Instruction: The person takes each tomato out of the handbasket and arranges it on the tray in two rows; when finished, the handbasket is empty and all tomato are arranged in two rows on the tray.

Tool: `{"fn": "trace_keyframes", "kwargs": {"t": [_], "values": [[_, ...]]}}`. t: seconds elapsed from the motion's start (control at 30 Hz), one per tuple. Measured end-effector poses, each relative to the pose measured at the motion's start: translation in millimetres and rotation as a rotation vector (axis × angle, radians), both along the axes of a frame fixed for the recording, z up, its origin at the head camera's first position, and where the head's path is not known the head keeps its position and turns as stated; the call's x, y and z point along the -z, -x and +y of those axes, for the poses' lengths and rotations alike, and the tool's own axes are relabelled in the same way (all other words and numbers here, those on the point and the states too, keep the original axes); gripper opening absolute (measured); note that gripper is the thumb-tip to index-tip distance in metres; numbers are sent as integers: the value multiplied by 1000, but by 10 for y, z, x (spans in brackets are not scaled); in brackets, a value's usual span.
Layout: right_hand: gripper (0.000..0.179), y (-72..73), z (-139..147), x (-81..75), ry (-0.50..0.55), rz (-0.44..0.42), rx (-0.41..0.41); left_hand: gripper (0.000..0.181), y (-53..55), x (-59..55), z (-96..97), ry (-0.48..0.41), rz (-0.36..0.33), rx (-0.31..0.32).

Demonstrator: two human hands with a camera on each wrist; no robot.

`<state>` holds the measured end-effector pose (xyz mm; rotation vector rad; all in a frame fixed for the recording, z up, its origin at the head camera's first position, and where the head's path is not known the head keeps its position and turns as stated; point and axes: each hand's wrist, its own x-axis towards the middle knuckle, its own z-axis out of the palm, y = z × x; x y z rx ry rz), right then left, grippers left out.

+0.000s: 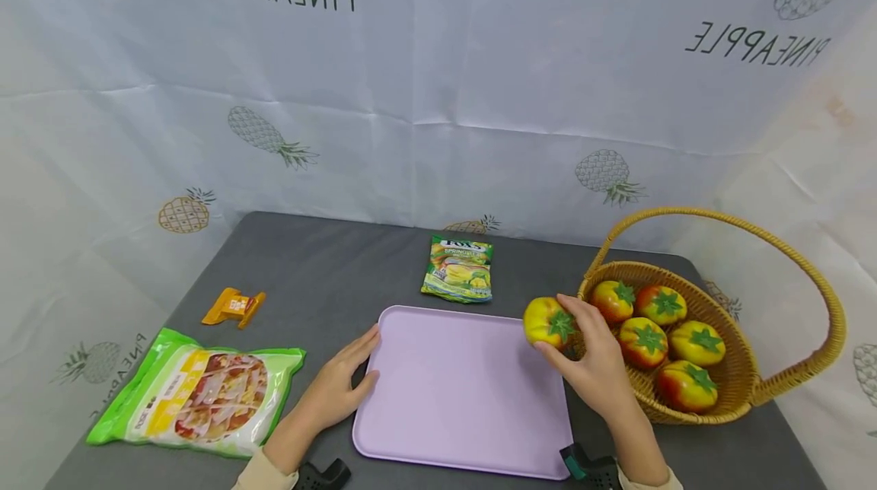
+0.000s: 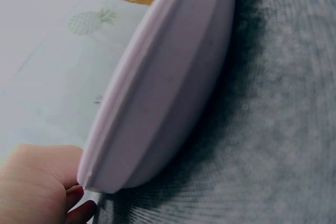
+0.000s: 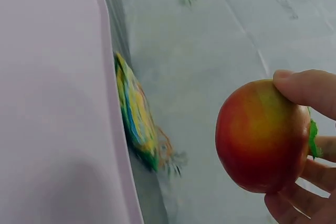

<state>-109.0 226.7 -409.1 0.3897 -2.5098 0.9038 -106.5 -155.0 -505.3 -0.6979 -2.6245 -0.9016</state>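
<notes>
In the head view my right hand (image 1: pixel 594 359) holds a yellow-and-red persimmon (image 1: pixel 548 322) with a green leafy top, over the right edge of a lilac tray (image 1: pixel 466 391). The right wrist view shows the thumb and fingertips pinching this persimmon (image 3: pixel 260 137) from opposite sides, its red side towards the camera. My left hand (image 1: pixel 337 385) rests at the tray's left edge, fingers fairly straight and thumb touching the rim. From the left wrist, the hand (image 2: pixel 39 184) appears right at the end of the tray's side wall (image 2: pixel 152 93).
A wicker basket (image 1: pixel 743 391) with a tall handle, holding several similar persimmons (image 1: pixel 642 342), stands right of the tray. Behind it lies a green-yellow candy bag (image 1: pixel 457 269). To the left are a small orange packet (image 1: pixel 234 307) and a large green-edged food bag (image 1: pixel 199 395).
</notes>
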Motion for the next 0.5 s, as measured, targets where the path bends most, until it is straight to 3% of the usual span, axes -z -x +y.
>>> {"fn": "trace_keyframes", "kwargs": {"t": [0.23, 0.5], "values": [[71, 154, -428, 54, 27, -104, -130, 57, -9, -15, 15, 6, -8, -5], [71, 375, -867, 221, 79, -226, -233, 56, -9, -11, 12, 10, 4, -3]]}}
